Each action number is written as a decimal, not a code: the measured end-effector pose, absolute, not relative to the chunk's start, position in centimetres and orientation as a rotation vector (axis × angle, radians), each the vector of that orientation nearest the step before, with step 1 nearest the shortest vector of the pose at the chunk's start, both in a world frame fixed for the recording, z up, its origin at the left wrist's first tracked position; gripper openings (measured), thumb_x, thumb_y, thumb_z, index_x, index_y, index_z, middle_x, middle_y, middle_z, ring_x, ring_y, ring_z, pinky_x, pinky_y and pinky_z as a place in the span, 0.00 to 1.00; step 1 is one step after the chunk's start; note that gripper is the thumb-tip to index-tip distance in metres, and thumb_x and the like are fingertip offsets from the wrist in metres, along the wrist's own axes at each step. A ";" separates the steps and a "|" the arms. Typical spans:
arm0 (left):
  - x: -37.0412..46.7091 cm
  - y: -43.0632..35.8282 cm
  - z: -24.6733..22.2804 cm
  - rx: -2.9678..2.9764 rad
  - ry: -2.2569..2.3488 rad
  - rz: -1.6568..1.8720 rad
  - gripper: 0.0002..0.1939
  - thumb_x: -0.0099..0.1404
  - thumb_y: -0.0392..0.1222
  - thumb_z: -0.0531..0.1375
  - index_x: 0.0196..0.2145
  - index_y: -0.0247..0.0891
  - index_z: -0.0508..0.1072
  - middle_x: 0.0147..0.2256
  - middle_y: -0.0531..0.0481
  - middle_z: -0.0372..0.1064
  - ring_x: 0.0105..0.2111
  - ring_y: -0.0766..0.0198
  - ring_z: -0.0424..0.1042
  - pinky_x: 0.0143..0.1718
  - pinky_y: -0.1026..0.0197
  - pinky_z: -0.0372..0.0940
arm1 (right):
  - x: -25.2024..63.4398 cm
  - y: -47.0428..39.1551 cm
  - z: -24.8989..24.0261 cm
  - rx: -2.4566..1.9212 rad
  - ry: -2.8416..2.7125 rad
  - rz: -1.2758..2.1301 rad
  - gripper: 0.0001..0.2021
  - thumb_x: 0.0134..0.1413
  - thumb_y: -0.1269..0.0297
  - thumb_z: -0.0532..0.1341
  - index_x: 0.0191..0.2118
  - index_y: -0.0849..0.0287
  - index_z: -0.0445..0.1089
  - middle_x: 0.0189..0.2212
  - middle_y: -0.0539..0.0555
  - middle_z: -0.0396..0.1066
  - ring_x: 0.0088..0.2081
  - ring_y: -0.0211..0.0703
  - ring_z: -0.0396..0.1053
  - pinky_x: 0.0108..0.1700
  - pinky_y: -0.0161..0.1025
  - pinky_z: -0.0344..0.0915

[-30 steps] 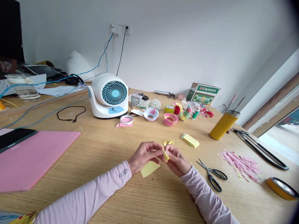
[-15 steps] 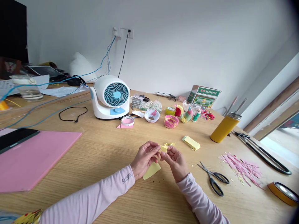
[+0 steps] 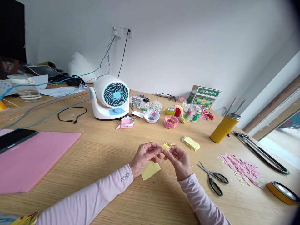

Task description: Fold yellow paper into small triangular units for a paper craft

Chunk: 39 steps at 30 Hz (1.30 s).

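Note:
A small folded piece of yellow paper [image 3: 165,147] is pinched between my two hands, above the middle of the table. My left hand [image 3: 145,157] closes thumb and fingers on its left edge. From the other side my right hand [image 3: 178,158] grips it, thumb in front and fingers behind. Below my left hand lies a flat yellow paper sheet [image 3: 151,170], partly covered by the hand. Just behind the fingers, small folded yellow pieces [image 3: 172,144] show in part. A stack of yellow paper slips [image 3: 191,143] rests farther back to the right.
Black-handled scissors [image 3: 213,178] lie open right of my right hand, near pink paper scraps [image 3: 242,167] and a tape roll [image 3: 283,192]. A yellow tumbler [image 3: 224,128] stands behind. A white fan [image 3: 112,98], a pink folded-paper ring [image 3: 171,122] and a pink board [image 3: 47,156] are also about.
The folded yellow paper has turned in my fingers and shows a different face. My right hand has shifted slightly right, its thumb now across the paper. The view has moved a little.

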<state>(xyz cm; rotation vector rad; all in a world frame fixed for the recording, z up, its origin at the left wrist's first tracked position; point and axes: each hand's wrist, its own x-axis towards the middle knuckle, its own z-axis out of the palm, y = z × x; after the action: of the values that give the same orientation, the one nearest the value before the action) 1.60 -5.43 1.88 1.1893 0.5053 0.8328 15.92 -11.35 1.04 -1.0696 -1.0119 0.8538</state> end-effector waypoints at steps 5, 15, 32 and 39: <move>1.7 -5.5 1.7 1.197 0.485 0.820 0.14 0.54 0.45 0.64 0.34 0.32 0.71 0.30 0.47 0.72 0.27 0.67 0.70 0.23 0.69 0.61 | 15.8 -11.4 1.0 -1.087 -1.030 0.778 0.09 0.42 0.61 0.68 0.24 0.61 0.71 0.21 0.50 0.70 0.22 0.36 0.67 0.26 0.34 0.66; 1.2 -5.0 2.0 1.447 0.458 0.750 0.15 0.54 0.46 0.64 0.34 0.31 0.71 0.29 0.47 0.70 0.28 0.65 0.70 0.25 0.66 0.65 | 16.5 -12.0 1.7 -1.175 -1.138 0.797 0.12 0.44 0.59 0.67 0.22 0.61 0.70 0.18 0.50 0.68 0.20 0.35 0.65 0.25 0.33 0.62; 0.9 -4.4 2.0 0.786 0.409 0.554 0.10 0.52 0.39 0.66 0.32 0.33 0.72 0.30 0.52 0.68 0.28 0.72 0.70 0.20 0.73 0.63 | 28.7 -19.6 1.7 -2.059 -1.671 -0.139 0.13 0.53 0.56 0.55 0.35 0.57 0.73 0.31 0.57 0.74 0.30 0.48 0.72 0.30 0.40 0.67; 1.1 -4.3 1.7 0.660 0.400 0.527 0.08 0.55 0.39 0.65 0.30 0.32 0.72 0.28 0.52 0.70 0.23 0.76 0.69 0.17 0.75 0.58 | 33.0 -23.0 -1.6 -2.168 -1.977 -0.236 0.13 0.54 0.63 0.52 0.38 0.57 0.73 0.33 0.59 0.72 0.32 0.48 0.71 0.33 0.42 0.68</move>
<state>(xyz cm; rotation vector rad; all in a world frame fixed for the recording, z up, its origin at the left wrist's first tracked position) 1.09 -4.27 1.74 0.6605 0.4000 0.5272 32.96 -22.97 -1.64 -2.1679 -1.9775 -0.2358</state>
